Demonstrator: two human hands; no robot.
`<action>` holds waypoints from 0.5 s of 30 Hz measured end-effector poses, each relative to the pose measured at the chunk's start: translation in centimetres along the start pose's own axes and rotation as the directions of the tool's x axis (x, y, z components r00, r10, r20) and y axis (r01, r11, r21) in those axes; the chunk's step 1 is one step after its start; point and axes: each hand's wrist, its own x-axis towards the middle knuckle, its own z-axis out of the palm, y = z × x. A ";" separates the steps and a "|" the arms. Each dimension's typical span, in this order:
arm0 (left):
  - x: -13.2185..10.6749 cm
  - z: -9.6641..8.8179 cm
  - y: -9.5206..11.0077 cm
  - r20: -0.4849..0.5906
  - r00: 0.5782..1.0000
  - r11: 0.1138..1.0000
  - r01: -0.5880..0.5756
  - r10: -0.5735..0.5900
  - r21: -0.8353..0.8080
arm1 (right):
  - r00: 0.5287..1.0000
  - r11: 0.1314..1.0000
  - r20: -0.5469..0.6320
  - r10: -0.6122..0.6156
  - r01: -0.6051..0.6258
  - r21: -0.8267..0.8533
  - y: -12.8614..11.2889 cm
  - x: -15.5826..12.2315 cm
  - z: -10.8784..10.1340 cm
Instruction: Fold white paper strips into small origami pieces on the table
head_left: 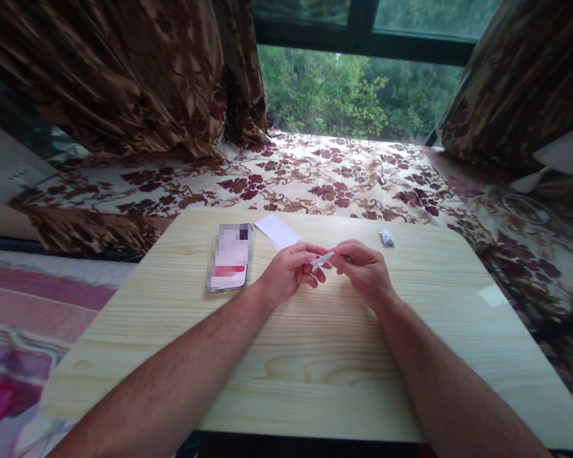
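Observation:
Between my two hands, a small folded piece of white paper (pixel 323 260) is held above the wooden table (pixel 310 369). My left hand (pixel 293 270) grips its left side, thumb on top and fingers curled beneath. The thumb and fingertips of my right hand (pixel 361 267) pinch its right end. Just behind my left hand lies a flat stack of white paper sheets (pixel 277 231). A small folded white paper shape (pixel 386 238) rests on the table, beyond my right hand and to its right.
A phone (pixel 229 257), partly blurred out, lies at the left of the table. Behind the table runs a ledge with a floral cloth (pixel 334 175), below a window. Curtains (pixel 172 76) hang at both sides. A white lamp (pixel 566 149) stands at the far right.

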 end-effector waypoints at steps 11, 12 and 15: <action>-0.1 0.4 -0.5 0.061 0.998 1.000 -0.027 0.027 0.010 | 0.997 0.999 0.078 -0.017 0.020 -0.035 -0.3 -0.3 0.0; -0.2 0.4 -0.5 0.051 0.998 0.999 -0.034 0.033 0.016 | 0.997 0.998 0.076 0.002 0.003 -0.063 -0.4 -0.4 0.1; -0.3 0.7 -0.4 0.028 0.999 0.999 -0.046 0.046 0.028 | 0.993 0.992 0.057 0.105 -0.101 -0.080 -0.8 -0.5 0.3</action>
